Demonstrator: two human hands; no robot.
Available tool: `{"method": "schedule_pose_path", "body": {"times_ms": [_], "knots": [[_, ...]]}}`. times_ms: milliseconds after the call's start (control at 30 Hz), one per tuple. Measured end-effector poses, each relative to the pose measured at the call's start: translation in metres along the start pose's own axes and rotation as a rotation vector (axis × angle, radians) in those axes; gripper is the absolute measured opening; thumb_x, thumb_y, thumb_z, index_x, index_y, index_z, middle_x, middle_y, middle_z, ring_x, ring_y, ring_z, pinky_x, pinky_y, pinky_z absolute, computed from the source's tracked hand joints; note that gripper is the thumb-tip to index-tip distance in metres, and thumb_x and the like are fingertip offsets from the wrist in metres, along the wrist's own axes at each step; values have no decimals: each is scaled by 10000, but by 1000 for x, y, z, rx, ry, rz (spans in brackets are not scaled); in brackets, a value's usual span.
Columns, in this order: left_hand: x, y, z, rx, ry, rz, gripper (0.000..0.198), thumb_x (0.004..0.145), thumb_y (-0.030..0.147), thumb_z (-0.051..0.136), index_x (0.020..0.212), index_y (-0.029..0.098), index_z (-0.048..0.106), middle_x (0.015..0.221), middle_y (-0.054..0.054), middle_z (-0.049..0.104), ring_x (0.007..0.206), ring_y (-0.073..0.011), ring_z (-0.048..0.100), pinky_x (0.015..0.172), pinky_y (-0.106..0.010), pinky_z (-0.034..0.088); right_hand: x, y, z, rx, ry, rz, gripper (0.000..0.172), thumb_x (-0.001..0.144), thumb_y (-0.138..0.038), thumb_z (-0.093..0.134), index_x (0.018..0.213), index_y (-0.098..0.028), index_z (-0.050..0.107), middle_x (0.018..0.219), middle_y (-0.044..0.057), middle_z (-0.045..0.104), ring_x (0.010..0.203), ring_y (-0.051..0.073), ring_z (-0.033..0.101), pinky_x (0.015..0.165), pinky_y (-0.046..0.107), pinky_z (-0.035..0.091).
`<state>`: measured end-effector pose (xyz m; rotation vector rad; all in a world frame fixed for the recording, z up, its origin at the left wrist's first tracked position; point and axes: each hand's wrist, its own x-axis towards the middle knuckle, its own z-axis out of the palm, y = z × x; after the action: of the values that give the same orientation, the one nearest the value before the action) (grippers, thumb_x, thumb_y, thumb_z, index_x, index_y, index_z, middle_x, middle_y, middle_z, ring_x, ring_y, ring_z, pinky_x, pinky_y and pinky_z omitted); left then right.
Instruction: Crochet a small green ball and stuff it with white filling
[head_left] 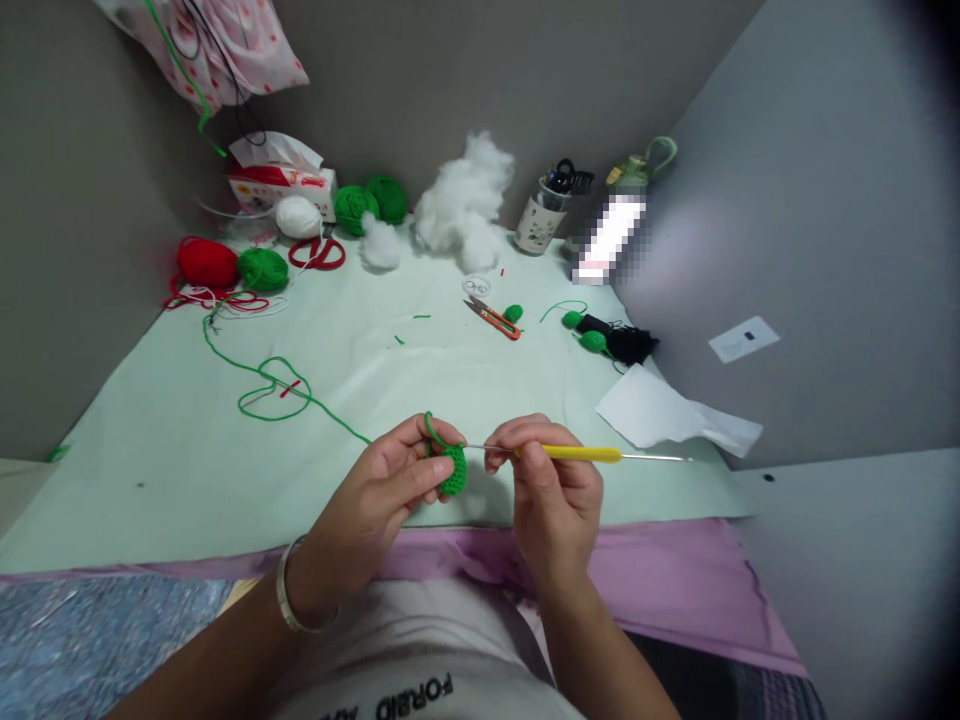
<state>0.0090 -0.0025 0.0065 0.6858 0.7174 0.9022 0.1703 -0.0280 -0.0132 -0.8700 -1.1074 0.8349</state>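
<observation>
Holding dark tools [560, 181], a cup [539, 226] (patterned) stands; left hand [384, 488] pinches green crochet [454, 474].

The crochet piece [454, 474] is green, the hook handle [581, 454] yellow, the hanging cloth [262, 50] pink, seemingly red-dotted.

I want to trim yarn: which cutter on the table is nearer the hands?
The orange snips; the red scissors lie farther back, by the white ball.

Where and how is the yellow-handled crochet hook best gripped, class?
Best pinched by the yellow handle, probably from the right: it is thicker than the slim metal shafts at either end, and the left hand holds the green crocheted piece on the left.
</observation>
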Motion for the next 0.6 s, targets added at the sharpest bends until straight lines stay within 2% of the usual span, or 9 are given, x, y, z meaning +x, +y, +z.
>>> {"method": "schedule_pose_path", "body": {"times_ms": [133, 300, 400, 533, 600], "knots": [[-3, -1, -2, 76, 37, 38, 123, 853, 267, 806, 938, 196, 754, 704, 27, 525, 639, -131, 399, 602, -272, 346, -3, -5, 0, -183, -24, -135, 221, 1047, -176, 573, 1014, -257, 776, 884, 38, 725, 802, 188, 651, 709, 345, 532], [-7, -4, -4, 179, 23, 115, 99, 878, 263, 803, 949, 212, 756, 800, 8, 595, 729, -135, 485, 657, -256, 401, -10, -8, -1, -371, -140, -257, 254, 1025, -128, 562, 1126, -251, 761, 955, 61, 761, 890, 222, 688, 788, 393, 557], [-8, -5, -2, 145, -13, 106, 144, 863, 245, 812, 990, 217, 750, 834, 4, 626, 758, -131, 518, 679, -249, 423, -11, -5, 2, -314, -124, -219, 250, 1035, -152, 568, 1120, -268, 773, 969, 57, 765, 903, 219, 693, 788, 386, 562], [-8, -4, -1, 71, -40, 72, 361, 875, 244, 806, 1219, 242, 699, 903, -5, 651, 752, -122, 538, 665, -247, 424, -9, 2, 7, -109, -48, -100, 205, 1051, -235, 596, 1053, -286, 795, 1005, 57, 782, 969, 218, 709, 742, 349, 570], [-7, -4, -2, 71, -41, 58, 432, 881, 255, 802, 1291, 241, 666, 922, -13, 651, 761, -128, 544, 652, -247, 418, -6, 5, 8, -20, -46, -18, 178, 1047, -280, 620, 1032, -279, 796, 1015, 60, 801, 925, 207, 721, 710, 328, 577]]}}
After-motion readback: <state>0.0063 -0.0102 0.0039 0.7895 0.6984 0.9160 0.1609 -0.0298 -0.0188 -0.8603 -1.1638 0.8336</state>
